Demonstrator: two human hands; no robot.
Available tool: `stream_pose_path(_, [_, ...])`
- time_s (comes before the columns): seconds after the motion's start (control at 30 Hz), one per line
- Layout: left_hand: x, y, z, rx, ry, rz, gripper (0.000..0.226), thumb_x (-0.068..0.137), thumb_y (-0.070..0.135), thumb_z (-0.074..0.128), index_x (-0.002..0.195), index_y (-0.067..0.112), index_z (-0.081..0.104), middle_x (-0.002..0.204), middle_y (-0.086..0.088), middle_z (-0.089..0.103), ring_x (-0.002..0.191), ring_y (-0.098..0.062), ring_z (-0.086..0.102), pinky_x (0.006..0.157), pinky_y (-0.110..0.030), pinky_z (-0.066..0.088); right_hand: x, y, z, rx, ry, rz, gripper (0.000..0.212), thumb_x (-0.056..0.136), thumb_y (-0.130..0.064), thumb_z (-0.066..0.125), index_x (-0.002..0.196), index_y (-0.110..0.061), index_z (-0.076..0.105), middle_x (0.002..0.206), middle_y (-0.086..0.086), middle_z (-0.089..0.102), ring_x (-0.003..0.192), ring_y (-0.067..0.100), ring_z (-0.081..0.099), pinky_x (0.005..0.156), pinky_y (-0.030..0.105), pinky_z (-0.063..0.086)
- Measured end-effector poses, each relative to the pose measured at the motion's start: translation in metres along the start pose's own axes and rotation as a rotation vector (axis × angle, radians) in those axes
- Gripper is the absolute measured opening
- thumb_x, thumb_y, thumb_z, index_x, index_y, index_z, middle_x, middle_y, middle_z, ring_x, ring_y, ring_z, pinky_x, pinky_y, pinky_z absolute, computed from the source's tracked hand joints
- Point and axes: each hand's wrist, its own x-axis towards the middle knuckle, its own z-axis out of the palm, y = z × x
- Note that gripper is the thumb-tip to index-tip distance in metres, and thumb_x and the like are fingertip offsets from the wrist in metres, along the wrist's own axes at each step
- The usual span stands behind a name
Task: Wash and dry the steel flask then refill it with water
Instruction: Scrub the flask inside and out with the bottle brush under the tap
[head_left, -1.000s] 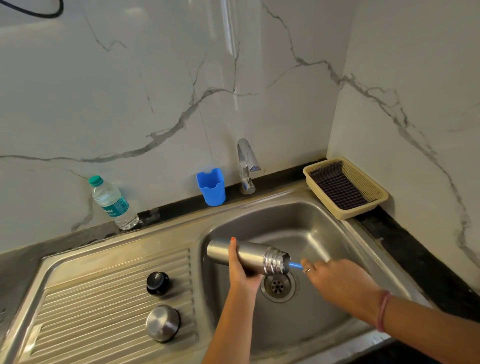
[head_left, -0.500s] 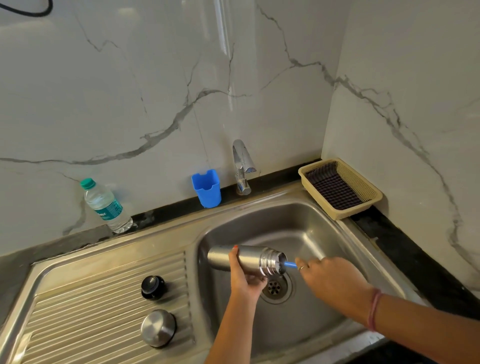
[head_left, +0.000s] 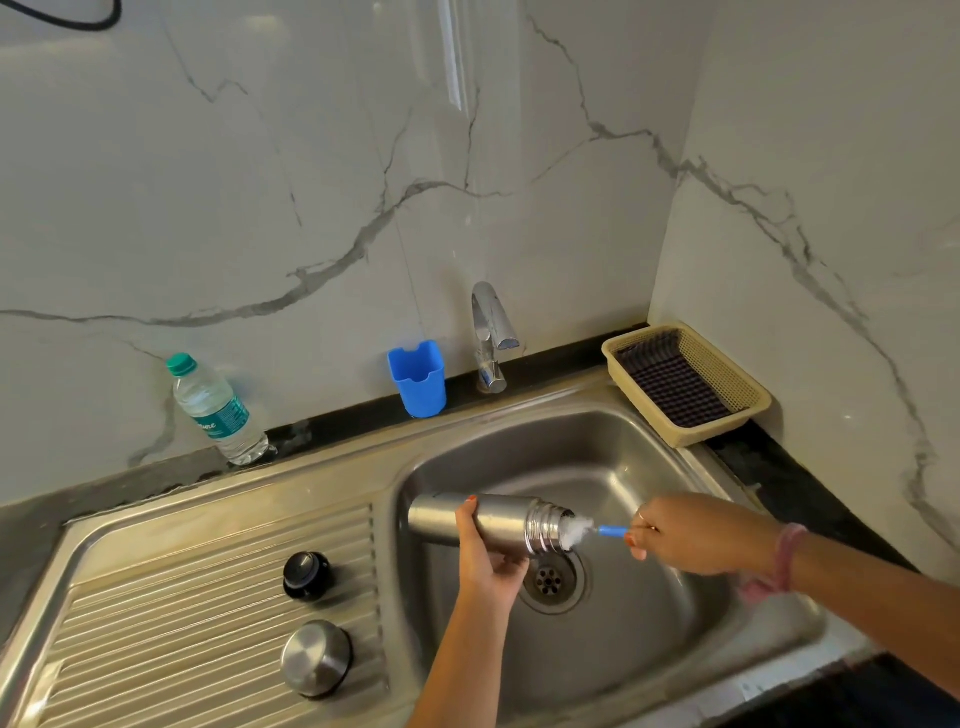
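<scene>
The sink (head_left: 649, 467) filled the lower frame, its ribbed drainboard (head_left: 182, 623) at lower left. The basket (head_left: 748, 395) sat at right, the bottle (head_left: 215, 410) at left, the blue cup (head_left: 418, 379) beside the tap (head_left: 491, 332). The flask (head_left: 498, 522) lay sideways over the basin, centre frame, gripped by the left hand (head_left: 485, 561). The right hand (head_left: 691, 535) pinched the brush (head_left: 597, 530), bristles at its mouth. Two caps (head_left: 314, 657) rested on the drainboard.

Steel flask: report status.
Left hand grips steel flask sideways over sink. Right hand holds bottle brush, bristles at flask mouth. Nothing in the way.
</scene>
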Motion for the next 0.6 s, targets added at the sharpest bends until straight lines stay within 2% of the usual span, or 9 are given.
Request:
stream_pose_path(0.07, [0.0,0.0,0.003,-0.008,0.028,-0.001,0.053,0.079,0.032,0.077,0.119,0.005,0.056,0.112,-0.016,0.066,0.105,-0.028,0.064,0.103,-0.038,0.049,-0.004,-0.008,0.007,-0.413,0.247,-0.051,0.031,0.104,-0.029,0.034,0.121,-0.018,0.056,0.096,0.002,0.064,0.082,0.021,0.063,0.06,0.029,0.036])
stream_pose_path(0.1, [0.0,-0.001,0.005,-0.018,0.031,-0.008,0.054,0.078,0.032,0.077,0.119,0.006,0.055,0.114,-0.016,0.066,0.107,-0.028,0.063,0.103,-0.038,0.048,-0.004,-0.013,0.013,-0.528,0.321,-0.095,0.033,0.104,-0.022,0.031,0.132,-0.016,0.048,0.106,0.004,0.065,0.09,0.024,0.065,0.058,0.031,0.035])
stream_pose_path(0.17, [0.0,-0.003,0.005,-0.025,0.025,-0.022,0.056,0.076,0.033,0.079,0.118,0.005,0.053,0.116,-0.019,0.065,0.109,-0.031,0.064,0.104,-0.041,0.048,0.0,-0.019,0.028,-0.63,0.349,-0.175,0.044,0.102,-0.009,0.029,0.145,-0.011,0.032,0.117,0.008,0.062,0.096,0.027,0.065,0.058,0.032,0.036])
stream_pose_path(0.2, [0.0,-0.004,0.005,-0.017,0.021,-0.025,0.056,0.076,0.032,0.08,0.118,0.005,0.053,0.117,-0.02,0.065,0.11,-0.032,0.064,0.104,-0.042,0.048,0.002,-0.02,0.032,-0.613,0.345,-0.178,0.045,0.101,-0.008,0.029,0.145,-0.011,0.032,0.117,0.009,0.061,0.096,0.028,0.065,0.06,0.033,0.036])
stream_pose_path(0.27, [0.0,-0.005,0.002,-0.002,0.02,-0.024,0.056,0.077,0.031,0.079,0.118,0.004,0.053,0.115,-0.02,0.065,0.108,-0.032,0.064,0.102,-0.043,0.049,0.007,-0.019,0.033,-0.482,0.312,-0.115,0.033,0.102,-0.017,0.032,0.132,-0.016,0.046,0.11,0.006,0.064,0.094,0.027,0.065,0.062,0.032,0.037])
stream_pose_path(0.37, [0.002,-0.002,-0.001,0.006,0.017,-0.025,0.051,0.079,0.032,0.076,0.116,0.004,0.055,0.109,-0.019,0.066,0.102,-0.031,0.063,0.1,-0.043,0.05,0.012,-0.013,0.023,-0.178,0.124,-0.043,0.033,0.101,-0.036,0.039,0.11,-0.015,0.063,0.093,0.005,0.065,0.082,0.023,0.062,0.063,0.032,0.041])
stream_pose_path(0.43, [0.004,0.0,-0.003,0.001,0.017,-0.027,0.05,0.078,0.033,0.077,0.115,0.004,0.057,0.109,-0.017,0.067,0.1,-0.03,0.064,0.1,-0.042,0.05,0.011,-0.01,0.008,-0.054,0.011,-0.024,0.035,0.1,-0.036,0.042,0.105,-0.012,0.068,0.087,0.005,0.063,0.076,0.019,0.055,0.059,0.027,0.037])
stream_pose_path(0.5, [0.006,0.003,-0.003,-0.007,0.041,-0.021,0.054,0.077,0.034,0.078,0.117,0.005,0.057,0.112,-0.017,0.066,0.102,-0.03,0.064,0.103,-0.042,0.049,0.006,-0.004,-0.007,-0.025,-0.037,-0.027,0.034,0.1,-0.033,0.044,0.104,-0.012,0.071,0.087,0.003,0.064,0.072,0.014,0.053,0.058,0.022,0.035])
stream_pose_path(0.6, [0.006,0.004,0.0,-0.018,0.063,-0.006,0.055,0.076,0.034,0.078,0.118,0.006,0.055,0.112,-0.017,0.066,0.1,-0.028,0.064,0.102,-0.04,0.049,0.001,-0.003,-0.018,-0.124,-0.024,-0.045,0.036,0.102,-0.034,0.041,0.106,-0.013,0.07,0.094,0.004,0.067,0.073,0.013,0.052,0.065,0.028,0.037])
